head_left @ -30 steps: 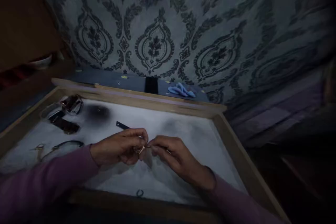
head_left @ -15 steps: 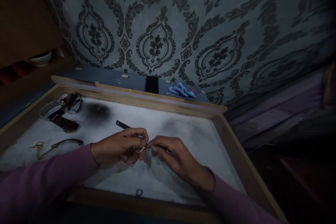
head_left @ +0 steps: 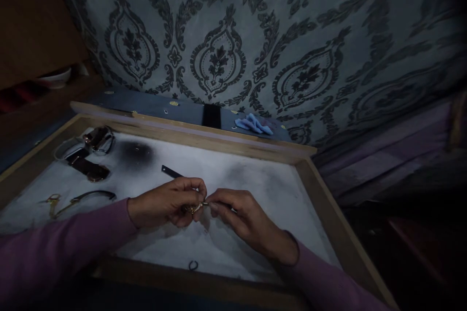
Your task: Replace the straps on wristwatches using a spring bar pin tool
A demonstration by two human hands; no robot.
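Over the tray's white surface, my left hand [head_left: 171, 201] is closed, its thumb and fingertips pinching a small gold piece [head_left: 192, 209] with a sparkling edge. It looks like a watch case or part of a bracelet, but the fingers cover most of it. My right hand [head_left: 248, 218] is closed from the other side around a thin rod-like tool [head_left: 205, 203], whose tip meets the gold piece. Most of the tool is hidden in the fingers. Behind my left hand lies a dark flat strip [head_left: 170, 171] with a hole at its end.
A wooden-rimmed tray [head_left: 233, 142] surrounds the work. Watches [head_left: 87, 165] lie at its back left, with a gold-and-black strap-like piece [head_left: 91, 196] nearer. A small dark open ring [head_left: 193, 265] is at the front. Behind the rim are a blue cloth [head_left: 253, 124] and a black rectangle [head_left: 212, 116].
Both hands stay in nearly the same place, still holding the gold piece and the thin tool. The view has shifted very slightly.
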